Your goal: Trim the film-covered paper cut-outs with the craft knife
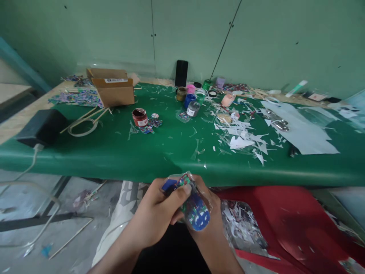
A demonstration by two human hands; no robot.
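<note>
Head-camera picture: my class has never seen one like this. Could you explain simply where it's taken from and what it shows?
No machine here: the work is done barehanded. The picture comes from a camera worn on the person's head, looking forward and down. The left hand grips a colourful piece, its thumb on top; the right hand is behind it, partly hidden. On the green table cover sit a cardboard box, an open red jar, more jars, white paper scraps and a pale sheet.
</note>
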